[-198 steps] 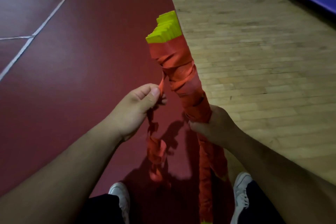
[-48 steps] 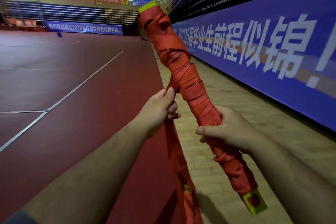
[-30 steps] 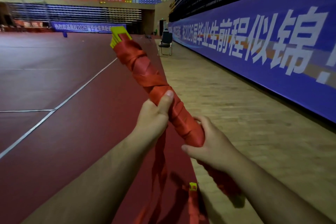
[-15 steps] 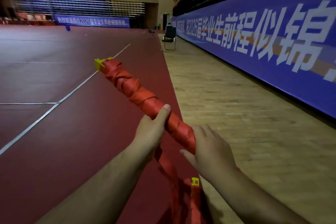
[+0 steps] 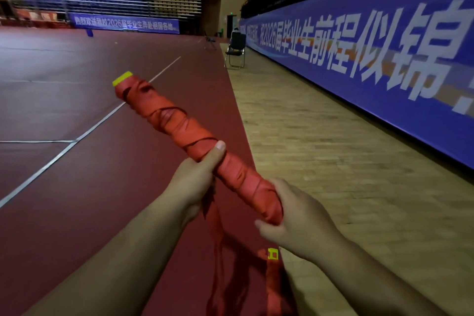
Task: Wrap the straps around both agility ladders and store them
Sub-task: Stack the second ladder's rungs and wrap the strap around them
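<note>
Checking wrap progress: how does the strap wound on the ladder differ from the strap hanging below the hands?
The wound strap spirals tightly round the ladder; the hanging strap dangles loose and twisted. The wound strap slants up and away; the hanging strap falls downward. Both are orange-red.

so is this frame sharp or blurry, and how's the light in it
Head view: the wrapped ladder, the left hand and the right hand read fairly sharp; the blue banner and wood floor at the right are smeared; light is dim, and the loose strap hanging below sinks into shadow.
</note>
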